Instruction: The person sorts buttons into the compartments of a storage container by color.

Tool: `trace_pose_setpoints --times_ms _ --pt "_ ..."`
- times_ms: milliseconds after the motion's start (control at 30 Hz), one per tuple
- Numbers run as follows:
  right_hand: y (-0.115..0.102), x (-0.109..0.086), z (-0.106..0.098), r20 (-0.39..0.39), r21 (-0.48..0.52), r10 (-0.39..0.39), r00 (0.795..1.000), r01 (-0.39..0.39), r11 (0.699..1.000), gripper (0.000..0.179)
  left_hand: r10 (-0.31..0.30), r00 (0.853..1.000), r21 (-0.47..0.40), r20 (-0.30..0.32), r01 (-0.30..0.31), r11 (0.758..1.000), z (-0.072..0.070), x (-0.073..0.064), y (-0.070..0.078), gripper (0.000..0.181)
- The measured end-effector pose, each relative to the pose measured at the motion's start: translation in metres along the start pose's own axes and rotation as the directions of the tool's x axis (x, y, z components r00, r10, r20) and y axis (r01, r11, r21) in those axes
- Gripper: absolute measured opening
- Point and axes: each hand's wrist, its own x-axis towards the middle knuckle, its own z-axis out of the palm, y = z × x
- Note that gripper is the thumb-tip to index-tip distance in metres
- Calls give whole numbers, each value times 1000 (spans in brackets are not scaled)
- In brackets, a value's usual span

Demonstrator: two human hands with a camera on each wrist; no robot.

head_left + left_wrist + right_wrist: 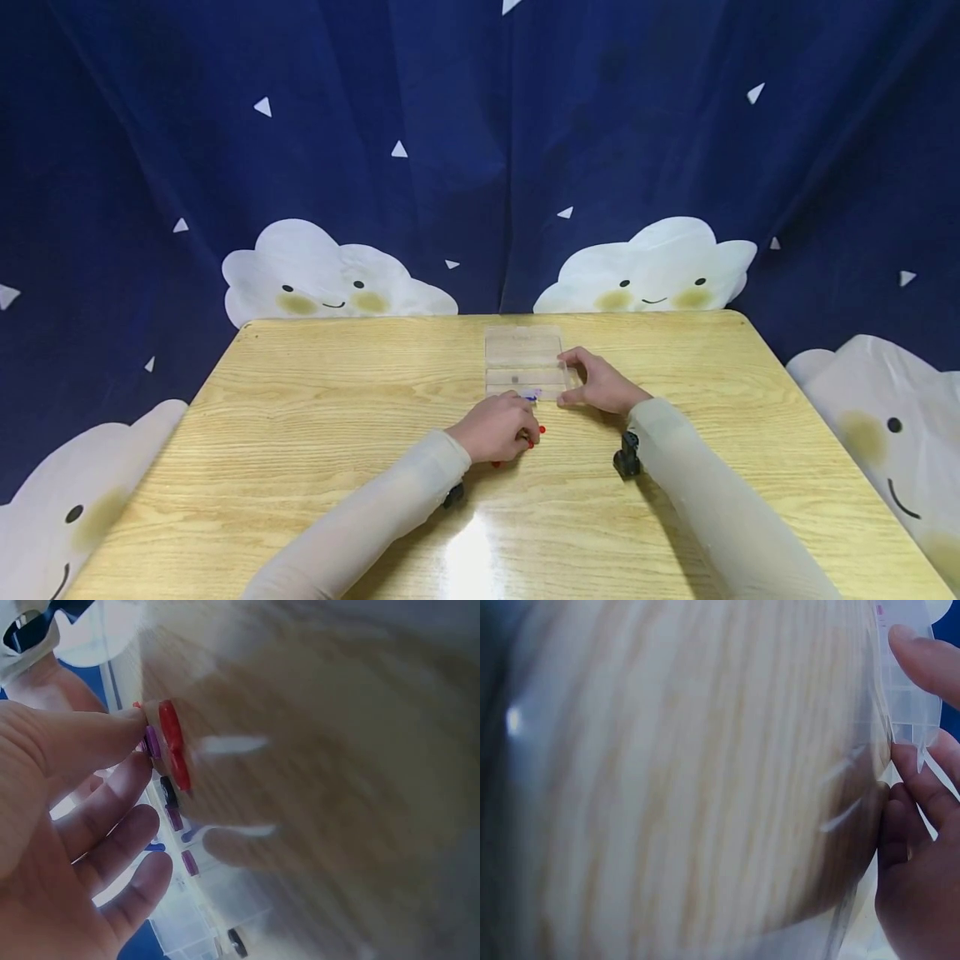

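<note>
A clear plastic compartment box (522,346) with its lid raised lies toward the table's far edge. My right hand (600,385) holds its right side, with the thumb and fingers at the wall. The left hand (498,427) is in front of the box, thumb and index fingertips pinching a small purple piece (152,741). Just past those fingertips lie red pieces (172,742) on the wood. A black piece (168,792) and another purple piece (189,863) show beyond the fingers. A blue piece (529,398) is at the box's front edge.
The wooden table (337,400) extends to both sides and toward me. Behind it hangs a dark blue curtain (480,150) with white clouds. Black wrist cameras (627,455) sit under the sleeves.
</note>
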Motion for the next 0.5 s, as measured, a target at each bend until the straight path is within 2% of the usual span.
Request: trace_pose_setpoints --times_ms 300,500 --pt "-3 -1 0 -10 -20 12 1000 -12 1000 72 -50 999 -59 -2 50 997 0 0 0 8" --pt "-1 0 1 -19 -38 1 1000 -1 999 72 -47 999 -57 0 47 997 2 1 -3 8"
